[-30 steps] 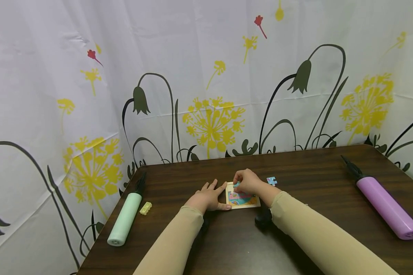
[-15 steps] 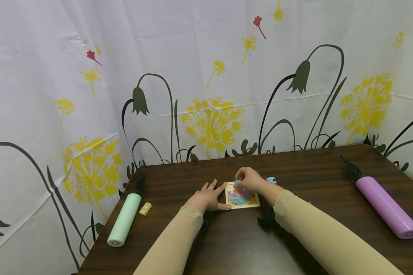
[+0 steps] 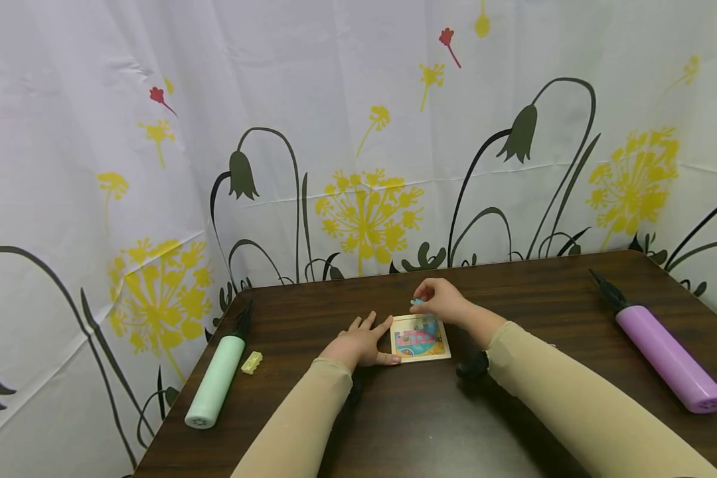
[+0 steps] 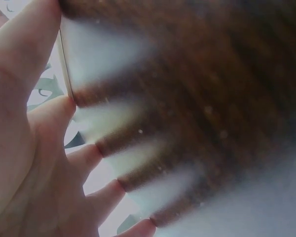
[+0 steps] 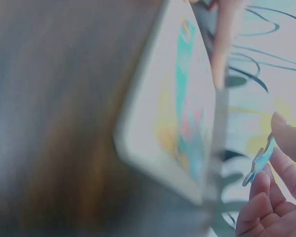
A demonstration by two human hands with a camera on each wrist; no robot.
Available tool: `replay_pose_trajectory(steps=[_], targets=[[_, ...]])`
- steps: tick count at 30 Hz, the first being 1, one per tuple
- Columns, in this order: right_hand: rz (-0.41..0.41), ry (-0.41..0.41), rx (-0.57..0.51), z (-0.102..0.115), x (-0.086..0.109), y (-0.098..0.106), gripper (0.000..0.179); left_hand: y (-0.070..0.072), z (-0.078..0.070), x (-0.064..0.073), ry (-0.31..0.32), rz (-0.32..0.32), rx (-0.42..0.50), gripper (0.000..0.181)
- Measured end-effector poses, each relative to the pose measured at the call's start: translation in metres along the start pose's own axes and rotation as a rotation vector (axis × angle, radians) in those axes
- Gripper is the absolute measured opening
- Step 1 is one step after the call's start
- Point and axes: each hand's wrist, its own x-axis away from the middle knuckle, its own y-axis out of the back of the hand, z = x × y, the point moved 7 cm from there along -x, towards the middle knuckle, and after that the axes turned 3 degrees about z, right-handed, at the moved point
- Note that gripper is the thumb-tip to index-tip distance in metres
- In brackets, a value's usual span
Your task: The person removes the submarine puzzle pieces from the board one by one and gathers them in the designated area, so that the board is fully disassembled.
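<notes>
My left hand (image 3: 358,344) lies with spread fingers on the table, thumb and forefinger at the left edge of a small wooden-framed jigsaw puzzle (image 3: 424,360). In the left wrist view its fingertips press on the tabletop along the puzzle's edge. My right hand (image 3: 447,303) pinches a light-blue jigsaw piece (image 5: 262,159) between thumb and fingers, just beyond the puzzle's far edge. The piece is held edge-on in the right wrist view. Inside the frame is a pink and teal picture with yellow at its right corner.
A pale green hand pump (image 3: 218,378) and a yellow block (image 3: 252,362) lie at the left of the brown table (image 3: 394,425). On the right lies a purple hand pump (image 3: 669,355). Behind the table hangs a white flowered curtain (image 3: 334,86).
My right hand has lifted the blue piece off the puzzle's upper area and moved it away, past the far edge. A loose piece seen earlier on the table is now hidden behind the right wrist.
</notes>
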Motion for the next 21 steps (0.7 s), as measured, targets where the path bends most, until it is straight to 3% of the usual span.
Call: replay_pose_trajectory(steps=[6,13,17,21], targets=[[-0.003,-0.004,0.132,-0.008,0.006,0.044,0.023,0.001,0.001,0.001,0.002,0.000,0.011,0.094],[-0.024,-0.050,0.232,-0.045,0.021,0.092,0.025,0.000,0.002,0.001,0.000,0.002,0.012,0.094],[-0.032,-0.070,0.264,-0.065,0.032,0.109,0.026,-0.001,0.001,-0.001,-0.003,-0.002,0.009,0.095],[-0.003,-0.077,0.283,-0.076,0.041,0.113,0.026,-0.001,0.000,-0.001,-0.004,-0.002,0.005,0.095]])
